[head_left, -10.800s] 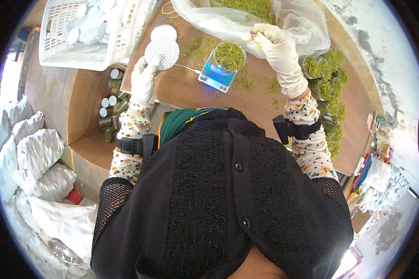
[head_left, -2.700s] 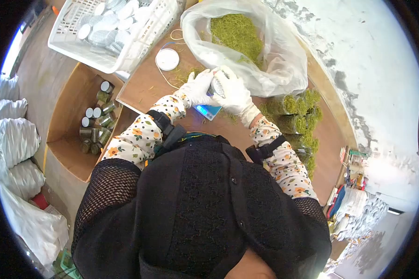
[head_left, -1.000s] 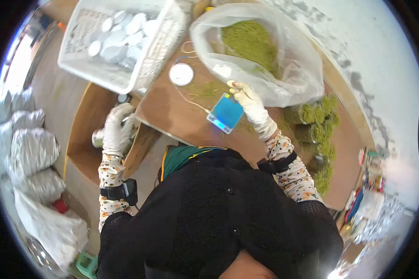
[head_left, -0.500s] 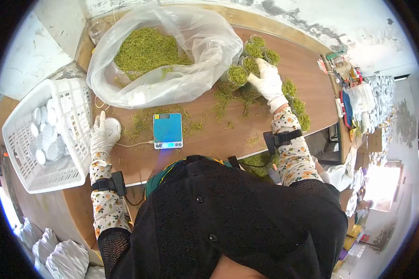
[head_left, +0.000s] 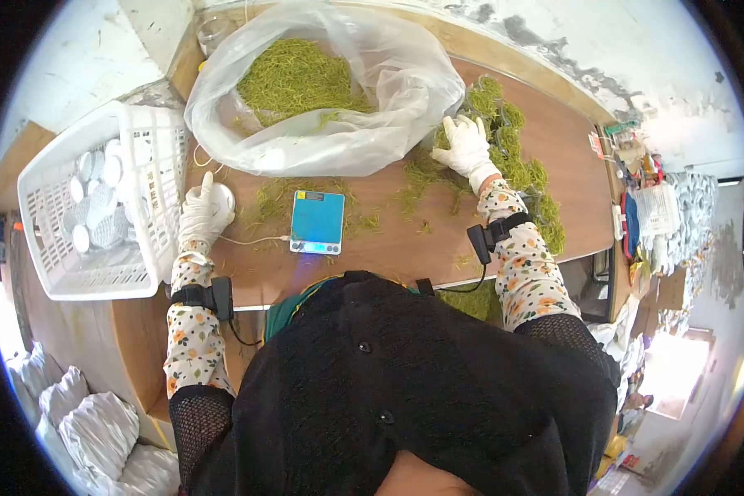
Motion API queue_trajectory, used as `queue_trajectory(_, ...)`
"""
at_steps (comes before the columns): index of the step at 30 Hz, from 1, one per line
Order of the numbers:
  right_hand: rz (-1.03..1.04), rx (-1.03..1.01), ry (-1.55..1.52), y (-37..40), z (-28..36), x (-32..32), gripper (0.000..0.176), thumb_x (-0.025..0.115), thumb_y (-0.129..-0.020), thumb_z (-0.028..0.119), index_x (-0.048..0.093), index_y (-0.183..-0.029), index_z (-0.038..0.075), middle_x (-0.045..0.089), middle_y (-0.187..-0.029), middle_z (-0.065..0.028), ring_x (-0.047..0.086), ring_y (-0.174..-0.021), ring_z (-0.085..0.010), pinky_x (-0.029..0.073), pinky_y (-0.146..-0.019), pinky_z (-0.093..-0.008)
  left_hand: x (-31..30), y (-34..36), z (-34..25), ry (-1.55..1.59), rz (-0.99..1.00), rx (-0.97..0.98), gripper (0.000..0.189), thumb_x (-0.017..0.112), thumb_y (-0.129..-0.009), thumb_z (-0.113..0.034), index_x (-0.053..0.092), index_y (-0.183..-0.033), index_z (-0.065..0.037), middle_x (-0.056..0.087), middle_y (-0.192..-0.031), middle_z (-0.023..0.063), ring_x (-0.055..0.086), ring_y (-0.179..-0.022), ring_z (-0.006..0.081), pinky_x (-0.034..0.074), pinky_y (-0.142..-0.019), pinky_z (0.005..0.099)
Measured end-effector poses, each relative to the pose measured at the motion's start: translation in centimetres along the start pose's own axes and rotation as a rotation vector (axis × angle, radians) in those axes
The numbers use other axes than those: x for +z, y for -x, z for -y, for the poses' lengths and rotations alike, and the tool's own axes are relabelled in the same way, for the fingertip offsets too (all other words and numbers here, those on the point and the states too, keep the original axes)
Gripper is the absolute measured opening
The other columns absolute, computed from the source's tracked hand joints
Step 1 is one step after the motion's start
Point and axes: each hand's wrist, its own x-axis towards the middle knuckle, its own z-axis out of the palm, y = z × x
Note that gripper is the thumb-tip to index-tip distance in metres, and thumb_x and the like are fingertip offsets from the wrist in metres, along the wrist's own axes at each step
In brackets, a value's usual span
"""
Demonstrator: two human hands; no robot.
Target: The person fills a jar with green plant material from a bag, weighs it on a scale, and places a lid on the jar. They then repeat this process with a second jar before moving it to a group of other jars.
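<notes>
My left hand (head_left: 203, 213), in a white glove, rests near the basket on a round white-lidded container (head_left: 223, 203), its fingers partly around it. My right hand (head_left: 467, 150), also gloved, is at the cups of green strands (head_left: 500, 116); its fingers are bent over the nearest one, and what lies under the palm is hidden. Between the hands lies a blue-topped scale (head_left: 317, 219) with a lit display and nothing on its plate. Behind it a large clear plastic bag (head_left: 413, 95) holds a heap of green strands (head_left: 302, 78).
A white plastic basket (head_left: 99, 285) with white-lidded containers stands at the left. Loose green strands are scattered on the brown table (head_left: 397, 248). A white cable runs from the scale. Papers and bags lie at the far right; white sacks (head_left: 99, 434) are at lower left.
The view has shifted, moving the table items rightward in the picture. My right hand has moved closer to the bag's right edge relative to the cups. My left hand remains at the white-lidded container.
</notes>
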Motion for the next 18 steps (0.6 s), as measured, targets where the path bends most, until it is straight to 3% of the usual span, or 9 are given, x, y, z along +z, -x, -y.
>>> queue_trajectory(4,-0.058,-0.041,-0.05,0.8,-0.4,-1.7,0.074,0.069,-0.069,0.049,0.052,-0.128,0.008,0.057,-0.123,-0.0203,0.047,-0.123,-0.0333,0.022,-0.111,-0.0519,-0.3,0.0,0.0,0.112,-0.113,0.028,0.093,0.076,-0.069,-0.022,0.029,-0.148,-0.009,0.055,-0.117,0.0271,0.056,-0.106,0.041,0.047,-0.092,0.0452)
queue_trajectory(5,-0.223,-0.062,-0.002,0.9,-1.3,-0.7,0.065,0.069,-0.068,0.048,0.057,-0.118,0.008,0.062,-0.111,-0.017,0.055,-0.111,-0.0328,0.03,-0.105,-0.0514,-1.5,0.4,-0.7,0.197,-0.094,0.023,0.092,0.076,-0.069,-0.021,0.03,-0.147,-0.008,0.056,-0.116,0.0274,0.056,-0.107,0.0408,0.046,-0.092,0.0452)
queue_trajectory(6,-0.192,-0.074,-0.047,1.2,-0.7,-3.3,0.056,0.069,-0.067,0.047,0.058,-0.107,0.008,0.064,-0.1,-0.0146,0.059,-0.097,-0.0334,0.037,-0.094,-0.0531,-2.7,1.0,-1.5,0.279,-0.074,0.009,0.091,0.076,-0.069,-0.02,0.03,-0.147,-0.007,0.057,-0.115,0.0277,0.056,-0.107,0.0407,0.046,-0.092,0.0452)
queue_trajectory(7,-0.303,-0.134,-0.005,1.5,-0.4,-4.2,0.05,0.069,-0.067,0.046,0.058,-0.098,0.008,0.064,-0.094,-0.0137,0.061,-0.089,-0.0332,0.041,-0.081,-0.0509,-3.4,1.5,-2.0,0.297,-0.086,0.01,0.09,0.076,-0.07,-0.019,0.031,-0.147,-0.007,0.058,-0.114,0.0276,0.056,-0.107,0.041,0.046,-0.093,0.045)
queue_trajectory(9,-0.3,-0.168,-0.111,1.9,0.8,-5.9,0.048,0.072,-0.068,0.035,0.058,-0.103,0.005,0.063,-0.094,-0.015,0.06,-0.09,-0.0344,0.046,-0.079,-0.0469,-3.9,2.0,-2.6,0.214,-0.198,0.073,0.09,0.078,-0.069,-0.019,0.032,-0.146,-0.006,0.059,-0.115,0.0261,0.057,-0.107,0.0422,0.046,-0.094,0.0445)
queue_trajectory(10,-0.326,-0.206,-0.19,1.6,1.4,-5.7,0.047,0.073,-0.068,0.03,0.058,-0.105,0.004,0.063,-0.094,-0.0155,0.06,-0.09,-0.0351,0.047,-0.08,-0.0457,-4.2,1.9,-2.6,0.182,-0.113,-0.003,0.091,0.08,-0.068,-0.02,0.034,-0.144,-0.005,0.057,-0.119,0.0256,0.057,-0.107,0.042,0.045,-0.094,0.0453)
queue_trajectory(12,-0.15,-0.285,-0.376,1.2,4.4,-7.0,0.05,0.074,-0.069,0.028,0.056,-0.108,0.003,0.062,-0.099,-0.0174,0.059,-0.094,-0.0372,0.047,-0.083,-0.0454,-2.0,1.1,-0.2,0.182,-0.157,0.049,0.092,0.083,-0.067,-0.019,0.034,-0.145,-0.005,0.055,-0.124,0.0236,0.057,-0.108,0.0377,0.046,-0.094,0.0427)
queue_trajectory(18,-0.05,-0.525,-0.398,0.3,14.8,-3.3,0.06,0.076,-0.07,0.033,0.052,-0.117,0.004,0.057,-0.115,-0.0195,0.055,-0.105,-0.0392,0.047,-0.088,-0.046,-0.2,1.7,0.3,0.622,0.008,-0.037,0.096,0.082,-0.07,-0.014,0.028,-0.149,-0.007,0.057,-0.121,0.0186,0.057,-0.108,0.0304,0.046,-0.097,0.0352)
